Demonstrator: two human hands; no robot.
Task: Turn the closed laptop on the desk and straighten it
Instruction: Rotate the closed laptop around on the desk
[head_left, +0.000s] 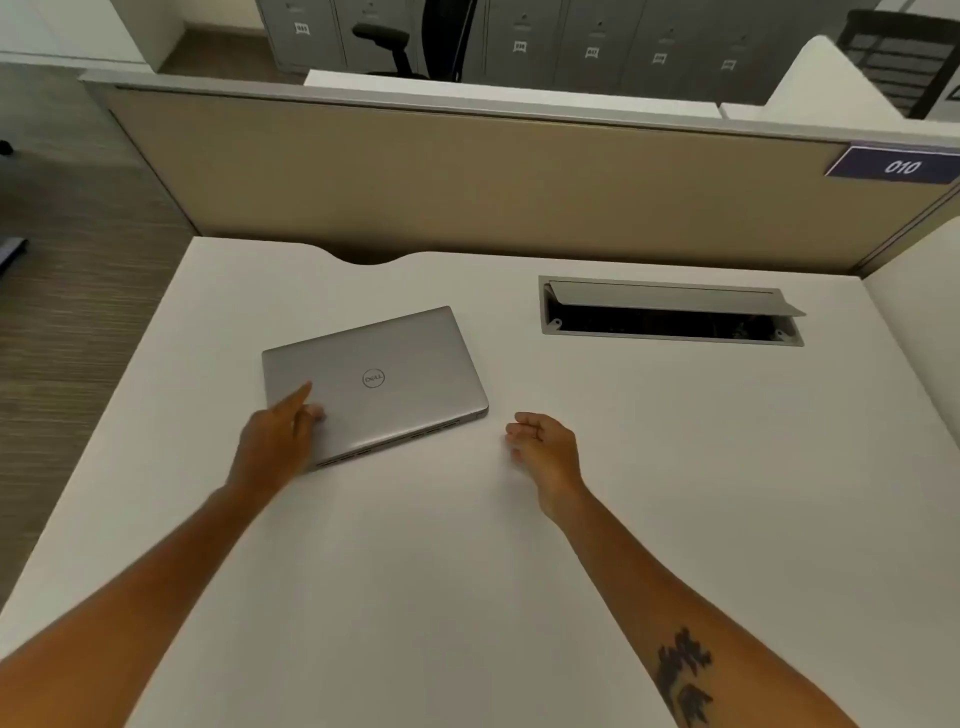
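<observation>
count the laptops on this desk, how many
1: a closed silver laptop lies skewed, left of centre on the white desk, with the left hand on its near left corner. None seem hidden.

Closed laptop (374, 379) on white desk (623, 467)

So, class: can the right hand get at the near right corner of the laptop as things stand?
Probably yes: the right hand is close beside the laptop, with only bare desk between them.
</observation>
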